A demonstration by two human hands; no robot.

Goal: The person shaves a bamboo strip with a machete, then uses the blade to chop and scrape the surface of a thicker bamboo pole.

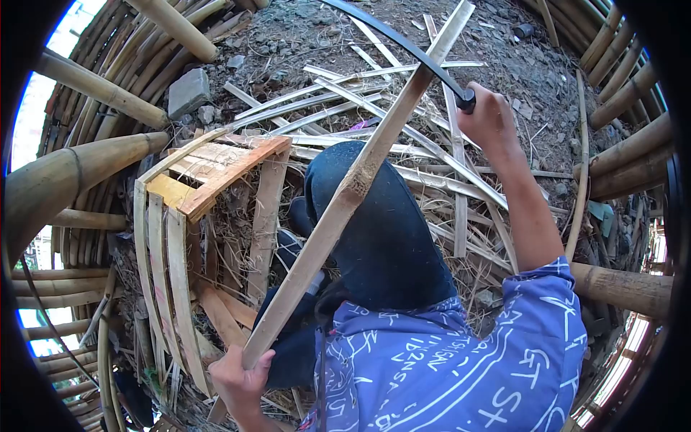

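Observation:
My left hand [241, 378], low at the left, is wrapped round the lower end of a long split bamboo strip [317, 237]. The strip slants up to the right across my raised knee, with a rough node near its middle. My right hand [489, 119] grips the dark handle of a curved blade [396, 36] at the upper right. The blade crosses the strip near its upper end; whether it touches or cuts in cannot be made out. My right fingers are closed round the handle.
A wooden slatted frame [237, 169] stands left of my legs. Many thin bamboo strips [403, 129] and shavings lie on the soil ahead. A concrete block [188, 93] sits at the upper left. Bamboo poles [108, 93] wall both sides.

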